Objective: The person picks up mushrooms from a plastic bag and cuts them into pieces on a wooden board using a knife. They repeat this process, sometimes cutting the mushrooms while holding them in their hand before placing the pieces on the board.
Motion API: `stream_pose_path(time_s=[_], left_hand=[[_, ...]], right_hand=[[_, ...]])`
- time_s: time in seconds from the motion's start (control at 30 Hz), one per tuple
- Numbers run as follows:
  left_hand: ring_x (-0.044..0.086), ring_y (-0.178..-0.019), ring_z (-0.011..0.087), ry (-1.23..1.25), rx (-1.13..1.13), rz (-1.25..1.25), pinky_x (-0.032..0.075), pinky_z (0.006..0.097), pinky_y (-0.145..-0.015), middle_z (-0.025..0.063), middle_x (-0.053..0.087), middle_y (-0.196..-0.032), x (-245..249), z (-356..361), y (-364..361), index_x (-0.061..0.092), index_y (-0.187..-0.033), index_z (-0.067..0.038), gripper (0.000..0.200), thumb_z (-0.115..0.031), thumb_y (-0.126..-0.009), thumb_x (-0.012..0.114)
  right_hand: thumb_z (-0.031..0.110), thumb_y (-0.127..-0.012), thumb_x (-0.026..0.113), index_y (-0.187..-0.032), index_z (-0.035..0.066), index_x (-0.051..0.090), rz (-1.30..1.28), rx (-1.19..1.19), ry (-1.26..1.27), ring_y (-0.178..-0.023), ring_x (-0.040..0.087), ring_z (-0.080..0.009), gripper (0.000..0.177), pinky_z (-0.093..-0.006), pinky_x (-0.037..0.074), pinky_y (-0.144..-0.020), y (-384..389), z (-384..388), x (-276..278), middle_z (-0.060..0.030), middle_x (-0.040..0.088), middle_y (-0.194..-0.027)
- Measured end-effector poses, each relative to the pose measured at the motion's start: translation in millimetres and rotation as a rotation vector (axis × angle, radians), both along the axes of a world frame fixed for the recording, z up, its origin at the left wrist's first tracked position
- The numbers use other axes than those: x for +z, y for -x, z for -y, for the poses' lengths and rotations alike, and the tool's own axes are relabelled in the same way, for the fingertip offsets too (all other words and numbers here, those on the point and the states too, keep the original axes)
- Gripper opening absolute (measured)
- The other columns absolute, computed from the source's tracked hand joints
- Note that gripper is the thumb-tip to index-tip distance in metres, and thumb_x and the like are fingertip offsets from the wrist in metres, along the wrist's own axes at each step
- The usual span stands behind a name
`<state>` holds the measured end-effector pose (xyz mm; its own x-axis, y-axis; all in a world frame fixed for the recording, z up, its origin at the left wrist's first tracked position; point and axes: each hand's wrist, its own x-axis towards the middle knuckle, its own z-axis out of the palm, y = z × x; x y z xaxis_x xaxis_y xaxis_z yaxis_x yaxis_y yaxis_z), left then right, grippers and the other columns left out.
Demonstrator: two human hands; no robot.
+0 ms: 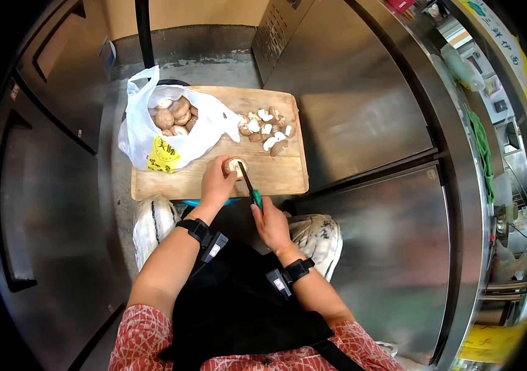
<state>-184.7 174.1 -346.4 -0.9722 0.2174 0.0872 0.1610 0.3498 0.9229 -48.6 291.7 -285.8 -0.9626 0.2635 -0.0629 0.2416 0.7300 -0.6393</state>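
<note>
A mushroom (234,166) with a brown cap and pale underside is gripped in my left hand (215,180), near the front edge of the wooden cutting board (276,176). My right hand (271,222) is wrapped round the green handle of a knife (250,185). The dark blade reaches up to the mushroom and lies against its pale side. At the board's left stands a white plastic bag (194,147), its mouth open on several whole mushrooms (177,115). Cut mushroom pieces (266,128) are heaped on the board's right side.
Steel cabinet doors (378,247) rise close on the right, and another steel unit (53,204) stands on the left. Behind the board runs a low wall with a black pole (144,37). A green cloth (481,148) hangs by the counter at far right.
</note>
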Motion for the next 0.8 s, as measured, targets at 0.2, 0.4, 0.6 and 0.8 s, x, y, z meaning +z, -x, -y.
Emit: stream_pose_path(time_s=[0.2, 0.4, 0.6, 0.8], left_hand=[[0.057, -0.092, 0.0328, 0.039, 0.052, -0.03, 0.047, 0.0388, -0.081, 0.0166, 0.057, -0.099, 3.2, 0.9, 0.3, 0.058, -0.111, -0.003, 0.038, -0.007, -0.074, 0.067], [0.057, -0.092, 0.0326, 0.048, 0.065, 0.052, 0.047, 0.0392, -0.081, 0.0165, 0.057, -0.1, 14.4, 2.5, 0.7, 0.06, -0.109, -0.003, 0.035, -0.008, -0.075, 0.067], [0.057, -0.093, 0.0331, 0.063, 0.064, 0.043, 0.047, 0.0392, -0.082, 0.0162, 0.057, -0.1, 16.9, 3.0, -0.1, 0.06, -0.11, -0.004, 0.035, -0.009, -0.076, 0.066], [0.056, -0.093, 0.0332, 0.061, 0.067, 0.053, 0.046, 0.0395, -0.081, 0.0155, 0.056, -0.099, 19.5, 1.9, -2.1, 0.06, -0.11, -0.007, 0.034, -0.01, -0.077, 0.066]], right_hand=[[0.028, -0.094, 0.049, -0.097, 0.004, 0.047, -0.013, 0.0, -0.008, -0.075, 0.057, -0.0457, 0.024, -0.0541, 0.044, -0.064, 10.1, 3.0, 1.0, -0.0247, 0.061, -0.078], [0.027, -0.094, 0.049, -0.096, 0.003, 0.046, 0.022, 0.04, -0.055, -0.073, 0.057, -0.046, 0.024, -0.0535, 0.043, -0.061, 20.4, 7.4, -1.9, -0.0251, 0.06, -0.075], [0.026, -0.095, 0.047, -0.093, 0.002, 0.044, 0.082, 0.032, -0.11, -0.072, 0.057, -0.0458, 0.025, -0.0539, 0.044, -0.062, 23.4, 9.8, 1.4, -0.0258, 0.06, -0.076], [0.025, -0.095, 0.046, -0.094, 0.001, 0.043, 0.111, 0.046, -0.158, -0.071, 0.058, -0.0455, 0.024, -0.0538, 0.045, -0.062, 23.7, 11.9, 2.7, -0.0255, 0.061, -0.078]])
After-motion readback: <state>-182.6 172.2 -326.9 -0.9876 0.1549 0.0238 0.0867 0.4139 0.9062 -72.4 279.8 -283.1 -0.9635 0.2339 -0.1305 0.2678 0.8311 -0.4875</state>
